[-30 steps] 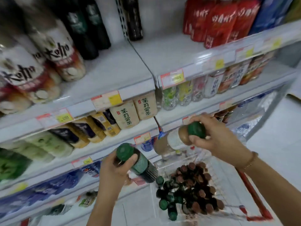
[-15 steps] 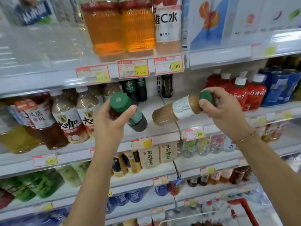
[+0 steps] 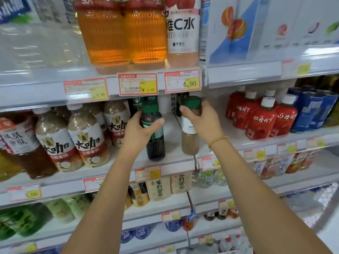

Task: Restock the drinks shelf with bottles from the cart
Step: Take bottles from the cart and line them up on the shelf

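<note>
A dark coffee bottle with a green cap stands upright near the front of the white middle shelf. My left hand grips its upper part. Just to its right stands a light-brown coffee bottle, also green-capped, and my right hand grips its neck and cap. Both bottle bases look close to or on the shelf surface. Behind them are a few more green-capped dark bottles. The cart is out of view.
Milk-coffee bottles crowd the shelf left of my hands; red bottles and blue ones stand to the right. Orange drink bottles fill the shelf above, whose price-tag rail hangs just over the caps. Tea cartons sit below.
Both bottles went from tilted, held in front of the shelf, to upright in the shelf gap. My hands moved forward and closer together.
</note>
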